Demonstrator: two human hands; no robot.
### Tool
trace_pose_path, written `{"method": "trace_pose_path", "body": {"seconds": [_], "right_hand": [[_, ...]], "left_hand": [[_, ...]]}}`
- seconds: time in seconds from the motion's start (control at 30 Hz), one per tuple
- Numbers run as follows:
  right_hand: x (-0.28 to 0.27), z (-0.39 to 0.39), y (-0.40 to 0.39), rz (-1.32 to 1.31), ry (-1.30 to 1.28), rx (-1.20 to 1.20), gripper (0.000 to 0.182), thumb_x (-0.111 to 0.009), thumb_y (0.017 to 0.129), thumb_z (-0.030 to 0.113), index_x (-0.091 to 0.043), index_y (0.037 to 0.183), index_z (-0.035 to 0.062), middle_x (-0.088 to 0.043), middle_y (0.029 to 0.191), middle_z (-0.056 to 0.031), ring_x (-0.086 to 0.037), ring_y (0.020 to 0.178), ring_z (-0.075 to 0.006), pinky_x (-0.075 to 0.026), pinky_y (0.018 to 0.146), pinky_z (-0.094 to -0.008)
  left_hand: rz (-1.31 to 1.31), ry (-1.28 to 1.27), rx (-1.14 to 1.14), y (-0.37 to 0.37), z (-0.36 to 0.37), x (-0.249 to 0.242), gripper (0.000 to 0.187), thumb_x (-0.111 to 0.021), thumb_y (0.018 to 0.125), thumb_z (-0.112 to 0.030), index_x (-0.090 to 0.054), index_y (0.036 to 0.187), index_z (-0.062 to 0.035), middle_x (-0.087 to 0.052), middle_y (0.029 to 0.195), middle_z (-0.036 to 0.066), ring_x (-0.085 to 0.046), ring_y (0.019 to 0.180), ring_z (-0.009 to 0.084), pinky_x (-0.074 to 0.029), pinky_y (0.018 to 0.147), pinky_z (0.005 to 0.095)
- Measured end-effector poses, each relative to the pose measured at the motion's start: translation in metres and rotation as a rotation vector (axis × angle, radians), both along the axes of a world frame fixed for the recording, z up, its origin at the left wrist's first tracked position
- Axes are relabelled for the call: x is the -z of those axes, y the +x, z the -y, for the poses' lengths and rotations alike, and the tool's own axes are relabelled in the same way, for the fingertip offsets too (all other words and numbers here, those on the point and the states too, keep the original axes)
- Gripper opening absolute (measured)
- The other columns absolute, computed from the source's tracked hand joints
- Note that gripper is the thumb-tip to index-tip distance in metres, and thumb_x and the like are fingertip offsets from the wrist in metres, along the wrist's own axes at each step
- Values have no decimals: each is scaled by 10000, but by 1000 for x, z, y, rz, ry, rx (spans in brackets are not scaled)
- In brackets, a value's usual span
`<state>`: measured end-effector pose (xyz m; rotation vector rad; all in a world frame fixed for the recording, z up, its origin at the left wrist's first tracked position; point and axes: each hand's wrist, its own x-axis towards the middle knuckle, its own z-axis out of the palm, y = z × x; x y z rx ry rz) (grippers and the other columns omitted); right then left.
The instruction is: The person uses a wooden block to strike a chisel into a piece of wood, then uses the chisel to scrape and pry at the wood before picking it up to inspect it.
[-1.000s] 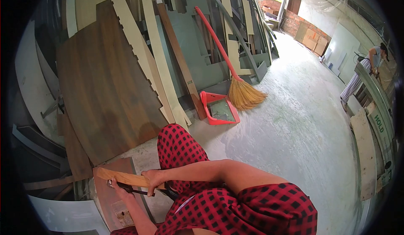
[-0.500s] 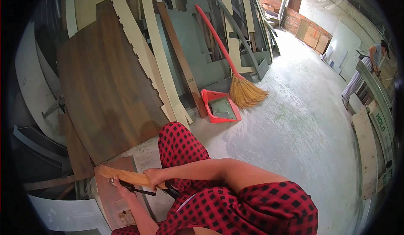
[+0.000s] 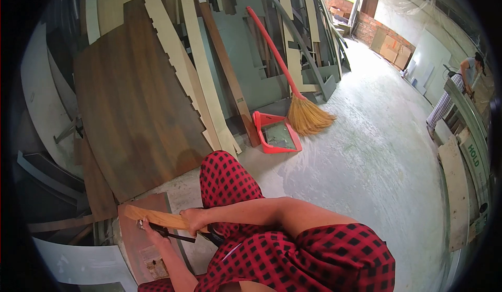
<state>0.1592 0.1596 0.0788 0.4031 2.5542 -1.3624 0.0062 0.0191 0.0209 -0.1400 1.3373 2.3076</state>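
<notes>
My right hand [image 3: 194, 220] is closed around the near end of a light-coloured wooden piece [image 3: 157, 216], long and slightly curved. Just below it, my left hand [image 3: 151, 233] has its fingers wrapped at a dark bar-shaped tool [image 3: 178, 236] with a shiny metal part near the fingers. The tool lies close along the wood's lower edge; its exact kind is too small to make out. Both hands are above a reddish-brown board [image 3: 137, 250] with a broken patch at its lower part.
Ahead, a red dustpan [image 3: 298, 146] sits by a straw broom [image 3: 308, 115] leaning on stacked panels. A large dark wood panel [image 3: 133, 103] leans at left. At right, a person [image 3: 463, 80] bends over long boards [image 3: 455, 192]. Pale concrete floor [image 3: 361, 135] runs between.
The camera view has shifted slightly, so the surroundings sit a little farther right. Both hands keep their holds, and the dark tool's tilt differs slightly.
</notes>
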Motion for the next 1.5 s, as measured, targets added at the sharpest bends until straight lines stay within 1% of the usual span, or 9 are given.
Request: {"method": "trace_pose_path", "body": {"seconds": [0.17,0.5,0.6,0.67,0.8,0.87,0.97,1.07,1.5], "right_hand": [[-3,-1,-1,-3,1,-16,782,-813,405,147,-462,1077,-47,-608,881,-206,-622,839,-326,-502,713,-362],[5,-2,-3,-40,71,-35,785,-816,394,172,-469,1062,-52,-613,884,-202,-623,844,-334,-502,732,-377],[14,-2,-5,-32,41,-17,786,-819,400,177,-465,1064,-53,-611,895,-208,-620,863,-335,-501,746,-371],[15,-2,-7,-23,67,-38,790,-821,401,182,-462,1064,-53,-609,900,-213,-618,874,-336,-500,753,-368],[8,-1,-4,-23,87,-53,799,-825,401,194,-456,1064,-55,-602,922,-221,-611,906,-336,-497,772,-359],[7,-2,-3,-44,93,-42,790,-831,396,193,-474,1052,-64,-604,922,-213,-616,878,-334,-502,755,-358],[9,-2,-4,-27,62,-48,792,-829,399,188,-474,1062,-61,-601,937,-209,-613,888,-328,-500,761,-360],[9,-3,-5,15,25,-46,804,-819,404,177,-459,1088,-44,-596,954,-211,-605,924,-323,-490,782,-363],[2,-2,1,-14,-34,-11,799,-810,399,140,-456,1091,-46,-607,903,-208,-620,858,-328,-499,727,-361]], "left_hand": [[17,-51,-2,-8,0,15,571,-686,744,-482,-518,1180,-154,-576,1099,18,-561,943,185,-448,727,332],[3,-24,31,-7,-1,17,546,-694,731,-486,-536,1126,-144,-600,1007,20,-589,865,182,-455,648,317],[27,-26,30,-5,-4,13,437,-623,818,-400,-525,1143,-125,-607,1026,21,-604,897,186,-473,678,316],[7,-30,43,-2,-4,11,529,-690,737,-472,-536,1129,-152,-601,1010,5,-593,869,176,-457,651,311],[32,-11,32,1,-6,8,525,-689,741,-466,-535,1134,-154,-601,1009,-5,-593,867,175,-452,647,302],[-6,-6,32,7,-6,-1,440,-613,817,-426,-526,1123,-122,-613,1009,40,-609,862,192,-471,653,309],[6,-3,23,3,-5,6,446,-612,818,-430,-525,1117,-111,-614,1006,40,-610,858,186,-467,640,306],[6,-32,56,-4,0,16,548,-681,749,-490,-530,1147,-145,-599,1012,-2,-586,849,171,-442,639,295],[-16,-43,28,2,-3,9,546,-676,746,-494,-538,1141,-143,-599,1019,11,-587,869,174,-450,642,298]]}}
